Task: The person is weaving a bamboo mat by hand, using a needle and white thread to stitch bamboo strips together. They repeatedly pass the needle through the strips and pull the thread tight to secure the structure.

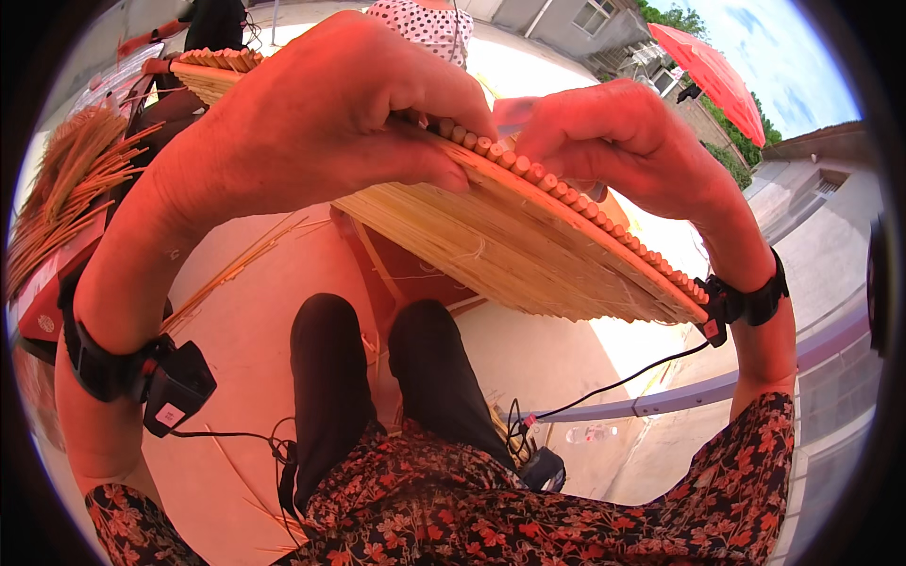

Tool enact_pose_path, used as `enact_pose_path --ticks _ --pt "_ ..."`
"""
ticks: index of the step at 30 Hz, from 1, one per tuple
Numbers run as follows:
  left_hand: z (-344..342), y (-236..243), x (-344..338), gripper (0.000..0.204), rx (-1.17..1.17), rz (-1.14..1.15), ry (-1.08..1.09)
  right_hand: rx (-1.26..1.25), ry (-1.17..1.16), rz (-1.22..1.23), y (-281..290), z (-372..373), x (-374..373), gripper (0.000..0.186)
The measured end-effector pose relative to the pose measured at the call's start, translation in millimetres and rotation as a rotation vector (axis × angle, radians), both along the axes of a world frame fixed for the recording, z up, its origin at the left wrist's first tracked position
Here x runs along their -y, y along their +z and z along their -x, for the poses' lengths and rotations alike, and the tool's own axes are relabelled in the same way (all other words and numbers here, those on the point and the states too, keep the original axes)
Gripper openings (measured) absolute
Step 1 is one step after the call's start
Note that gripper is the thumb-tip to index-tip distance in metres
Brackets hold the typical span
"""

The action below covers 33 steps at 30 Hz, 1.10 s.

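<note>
Across my view tilts a flat panel of pale plant stalks [491, 250] laid side by side, with the cut ends of the stalks lined up along its upper edge. My left hand [349, 118] clamps that edge between its thumb and bent fingers. Close by on the right, my right hand [609, 137] has its fingers curled and pinched together against the row of stalk ends. Whatever sits between those fingertips is hidden. Beneath the panel are my knees in dark trousers [425, 354].
A bundle of thin stalks [71, 198] lies at the left on a red box [57, 292]. Loose stalks [236, 269] are scattered on the ground. Cables [623, 387] hang from black wrist devices. A person in a dotted top [425, 28] and a red umbrella [713, 80] are beyond.
</note>
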<state>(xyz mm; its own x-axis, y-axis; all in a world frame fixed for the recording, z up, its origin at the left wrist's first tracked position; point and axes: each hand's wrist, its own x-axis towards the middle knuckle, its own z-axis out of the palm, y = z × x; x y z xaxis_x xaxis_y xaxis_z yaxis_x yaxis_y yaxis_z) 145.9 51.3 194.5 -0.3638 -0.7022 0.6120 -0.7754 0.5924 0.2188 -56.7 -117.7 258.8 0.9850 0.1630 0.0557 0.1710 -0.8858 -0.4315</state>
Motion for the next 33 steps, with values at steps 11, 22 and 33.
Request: enact_pose_path --ticks 11,22,33 --pt "6 16 -5 0.033 0.075 -0.061 -0.005 0.181 0.000 0.095 -11 17 -10 0.011" --pt "19 -1 1 0.034 0.097 -0.010 -0.001 0.147 0.007 0.366 -9 23 -26 0.012" --pt "46 -43 20 0.017 0.021 0.096 0.151 0.046 -0.249 0.494 -37 48 -45 0.060"
